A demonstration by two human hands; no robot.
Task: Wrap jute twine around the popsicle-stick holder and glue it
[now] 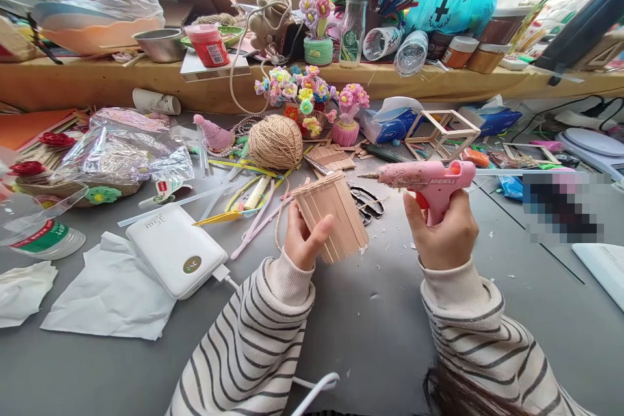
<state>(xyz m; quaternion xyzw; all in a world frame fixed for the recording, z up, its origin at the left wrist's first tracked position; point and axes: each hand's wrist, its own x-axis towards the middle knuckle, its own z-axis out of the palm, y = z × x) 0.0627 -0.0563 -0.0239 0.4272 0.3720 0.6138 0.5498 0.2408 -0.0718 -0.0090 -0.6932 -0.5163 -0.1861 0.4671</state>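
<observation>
My left hand (306, 237) grips a small box of wooden craft sticks (336, 218) by its left side, thumb across the front. Twine runs along the box's upper rim, and a loose strand hangs down at its left. In my right hand (446, 227) is a pink hot glue gun (429, 182), held by the handle with a finger near the orange trigger. Its nozzle points left toward the box, apart from it. A clear glue stick sticks out of the gun's back. Black-handled scissors (366, 205) lie behind, between the box and the gun.
A ball of twine (275, 142), loose craft sticks (331, 157) and a wooden stick frame (442, 133) lie farther back. At left are a white power bank (176, 250) with a cable, paper tissue (110, 286) and a plastic bottle (43, 234). Pipe-cleaner flowers (307, 94) stand before the crowded ledge.
</observation>
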